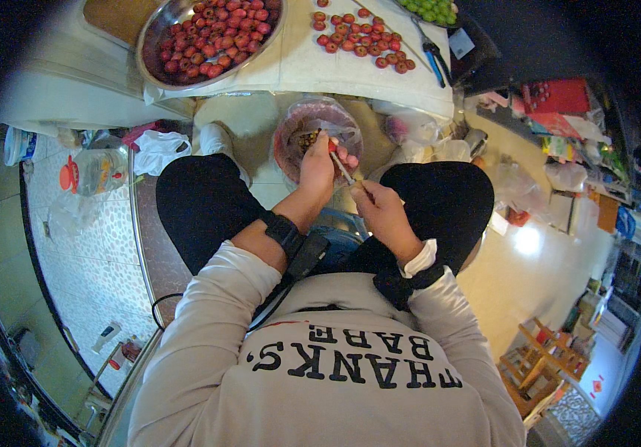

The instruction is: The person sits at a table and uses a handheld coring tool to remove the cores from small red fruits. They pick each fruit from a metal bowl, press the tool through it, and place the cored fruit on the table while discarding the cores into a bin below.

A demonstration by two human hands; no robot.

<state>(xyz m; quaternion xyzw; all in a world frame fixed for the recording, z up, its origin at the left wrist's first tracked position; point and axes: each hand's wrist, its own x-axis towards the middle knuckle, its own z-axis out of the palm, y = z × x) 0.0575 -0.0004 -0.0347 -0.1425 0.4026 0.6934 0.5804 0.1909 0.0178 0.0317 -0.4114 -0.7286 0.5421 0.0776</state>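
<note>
My left hand (pixel 320 162) is closed on a small red fruit (pixel 332 146), over a bin lined with a clear plastic bag (pixel 290 162). In my right hand (pixel 382 209) is a thin metal tool (pixel 343 169), its far end at the fruit; the kind of tool cannot be told. Small brownish bits (pixel 308 139) lie in the bin. Beyond it, a steel bowl (pixel 140 53) full of red fruits (pixel 217 39) stands on a table with a white cover (pixel 298 72). Several more red fruits (pixel 360 50) lie loose on the cover.
Blue-handled pliers or cutters (pixel 438 64) and a thin stick (pixel 404 42) lie on the table's right side, near green fruits (pixel 429 8). A white plastic bag (pixel 161 152) and a clear jar with a red lid (pixel 94 172) stand at the left. A wooden chair (pixel 544 357) is at the lower right.
</note>
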